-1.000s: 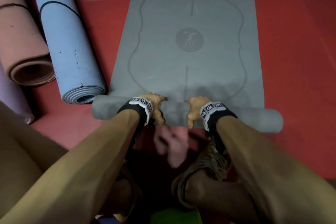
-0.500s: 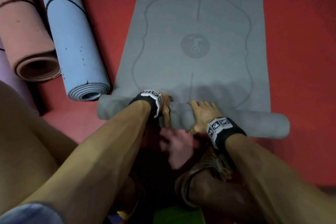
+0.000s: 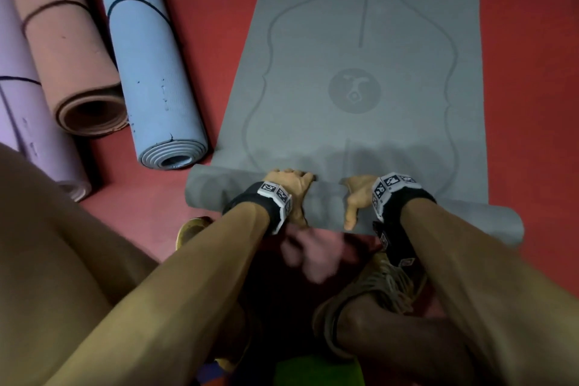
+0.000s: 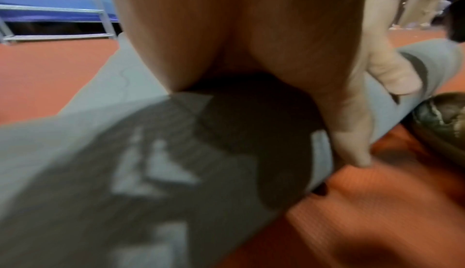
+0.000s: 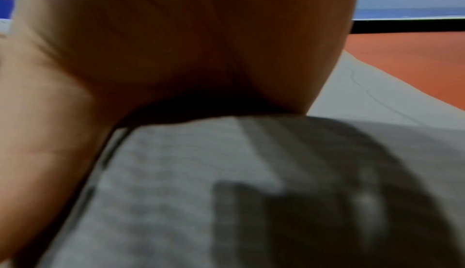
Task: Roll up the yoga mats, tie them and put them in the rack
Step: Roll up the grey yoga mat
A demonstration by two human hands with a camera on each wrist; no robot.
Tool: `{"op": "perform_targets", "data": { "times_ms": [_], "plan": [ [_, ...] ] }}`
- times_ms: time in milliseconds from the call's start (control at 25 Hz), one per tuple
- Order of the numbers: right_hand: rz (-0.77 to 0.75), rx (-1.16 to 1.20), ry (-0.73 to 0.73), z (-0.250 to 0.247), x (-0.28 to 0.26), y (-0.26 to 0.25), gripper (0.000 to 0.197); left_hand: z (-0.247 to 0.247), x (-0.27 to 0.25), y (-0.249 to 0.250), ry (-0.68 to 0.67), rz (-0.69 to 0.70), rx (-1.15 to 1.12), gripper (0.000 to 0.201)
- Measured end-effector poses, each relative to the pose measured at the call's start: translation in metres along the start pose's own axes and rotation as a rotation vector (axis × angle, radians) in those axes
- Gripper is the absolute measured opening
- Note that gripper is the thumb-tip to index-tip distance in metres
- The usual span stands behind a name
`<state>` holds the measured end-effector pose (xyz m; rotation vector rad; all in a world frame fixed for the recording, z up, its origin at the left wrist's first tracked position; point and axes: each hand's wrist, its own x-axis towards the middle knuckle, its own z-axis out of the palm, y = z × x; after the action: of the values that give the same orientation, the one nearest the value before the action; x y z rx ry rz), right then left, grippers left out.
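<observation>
I see a grey rubbery yoga mat (image 3: pixel 369 78) lying on the red floor (image 3: pixel 529 72), its near end wound into a thin, soft cylinder (image 3: pixel 326 207) that runs crosswise in front of my knees, while the rest stretches away flat, printed with a faint curved outline and a round emblem. My left hand (image 3: pixel 289 189) lies over the top of the roll, fingers curled down its far side and thumb on the near side, so it grips the rolled part. My right hand (image 3: pixel 357 194) sits just beside it on the same roll, thumb pointing down the near face; its fingers go over the far side, and the right wrist view shows only the palm pressed on the matte, finely grained grey surface (image 5: pixel 226 182). To the left, three rolled mats lie side by side on the floor: a light blue foam mat (image 3: pixel 150 66) with a dark cord round it and its spiral end facing me, a peach-pink mat (image 3: pixel 72 50) with a hollow core, and a lilac mat (image 3: pixel 28 110) at the edge. In the left wrist view a metal rack frame (image 4: pixel 53 9) stands beyond the mat.
</observation>
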<state>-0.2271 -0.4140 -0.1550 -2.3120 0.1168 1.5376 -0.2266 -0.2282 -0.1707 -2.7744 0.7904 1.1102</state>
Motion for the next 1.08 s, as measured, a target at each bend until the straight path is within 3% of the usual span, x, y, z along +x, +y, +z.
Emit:
{"op": "perform_targets", "data": {
  "times_ms": [120,240,360,440,560,720,800,880,1000,1080],
  "plan": [
    [0.006,-0.053,0.117,0.016,0.001,0.008,0.085,-0.015,0.01,0.0,-0.053,-0.013,-0.038,0.093],
    [-0.03,-0.342,0.331,0.037,-0.007,0.01,0.104,-0.024,0.025,0.001,-0.223,-0.089,-0.025,0.059],
    [-0.051,-0.404,0.458,0.054,-0.017,0.002,0.097,-0.014,0.046,-0.003,-0.326,-0.085,-0.06,0.047],
    [-0.01,-0.364,0.409,0.045,-0.019,-0.003,0.092,-0.011,0.045,-0.005,-0.339,-0.027,-0.108,0.053],
    [0.041,-0.289,0.265,0.023,-0.01,-0.009,0.091,-0.018,0.032,-0.006,-0.202,0.011,-0.116,0.097],
    [0.015,-0.105,0.016,0.002,-0.003,-0.011,0.084,-0.003,0.004,0.002,-0.009,-0.027,0.035,0.106],
    [0.007,-0.043,-0.042,-0.001,-0.003,-0.011,0.075,0.001,-0.004,0.002,0.039,-0.007,0.029,0.109],
    [0.009,0.0,-0.004,0.004,0.0,-0.006,0.073,-0.01,-0.003,0.003,-0.004,-0.026,-0.018,0.089],
    [-0.002,-0.109,0.17,0.019,-0.006,0.003,0.091,-0.026,0.006,0.002,-0.121,-0.041,-0.098,0.054],
    [-0.024,-0.294,0.311,0.029,-0.013,0.015,0.107,-0.027,0.017,-0.01,-0.273,0.003,-0.371,0.039]
  ]
}}
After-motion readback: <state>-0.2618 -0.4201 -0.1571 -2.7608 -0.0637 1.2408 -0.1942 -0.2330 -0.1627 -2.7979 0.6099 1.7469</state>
